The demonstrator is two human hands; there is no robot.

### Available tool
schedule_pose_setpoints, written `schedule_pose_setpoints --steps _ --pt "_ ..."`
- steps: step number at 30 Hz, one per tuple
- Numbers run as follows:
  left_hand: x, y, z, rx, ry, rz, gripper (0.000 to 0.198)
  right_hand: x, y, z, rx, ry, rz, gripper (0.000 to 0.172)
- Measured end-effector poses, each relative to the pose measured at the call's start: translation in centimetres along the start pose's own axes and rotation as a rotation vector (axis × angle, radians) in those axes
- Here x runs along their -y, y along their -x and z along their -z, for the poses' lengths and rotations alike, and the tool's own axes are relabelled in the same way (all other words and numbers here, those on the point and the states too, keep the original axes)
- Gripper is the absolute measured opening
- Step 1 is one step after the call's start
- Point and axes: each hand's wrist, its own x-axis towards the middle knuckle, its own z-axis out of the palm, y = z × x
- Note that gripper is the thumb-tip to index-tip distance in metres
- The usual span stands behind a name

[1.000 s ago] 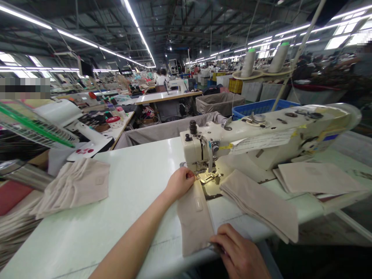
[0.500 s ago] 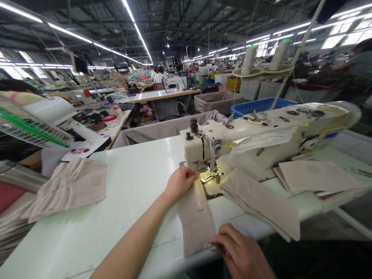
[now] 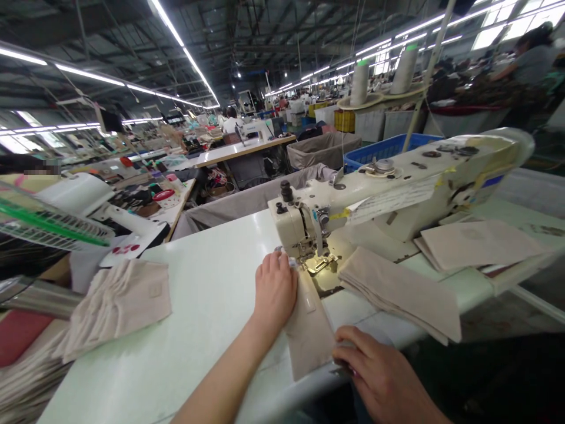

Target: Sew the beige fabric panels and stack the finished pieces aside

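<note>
Right grip (image 3: 377,366) pinches the beige fabric piece (image 3: 312,341) by its near edge; left grip (image 3: 276,288), its closure impossible to tell, lies over the far end beside the presser foot (image 3: 321,264). Contact at both ends presumably keeps it straight on the surface (image 3: 212,294).

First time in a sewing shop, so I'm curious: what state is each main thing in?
Sewing machine: lit around the needle area; running or not, cannot tell
Fabric piece: lying flat
Left hand: resting on the fabric piece
Right hand: curled around a dark object, mostly hidden
Left fabric stack: fanned out
Thread cones: upright
Ceiling lights: lit
</note>
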Motion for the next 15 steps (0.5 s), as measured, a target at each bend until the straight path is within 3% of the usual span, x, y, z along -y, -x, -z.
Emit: schedule_pose_setpoints --steps 2,5,8,11,15 --pt "-1.2 2.8 0.9 0.014 0.024 -0.160 0.017 0.1 0.0 0.0 -0.012 0.013 0.045 0.046" --pt "-2.4 7.4 1.7 0.133 0.290 -0.397 0.017 0.1 0.0 0.0 0.003 0.019 0.064 0.047" --pt "-2.4 11.0 1.5 0.086 0.321 -0.531 0.025 0.1 -0.2 0.1 0.029 0.013 0.054 0.044" --pt "-1.5 12.4 0.9 -0.003 0.213 -0.645 0.033 0.2 -0.5 0.3 0.046 0.008 0.042 0.043" --pt "-0.9 12.1 0.8 0.018 0.169 -0.705 0.032 0.3 -0.9 0.5 0.058 0.008 -0.001 0.038"
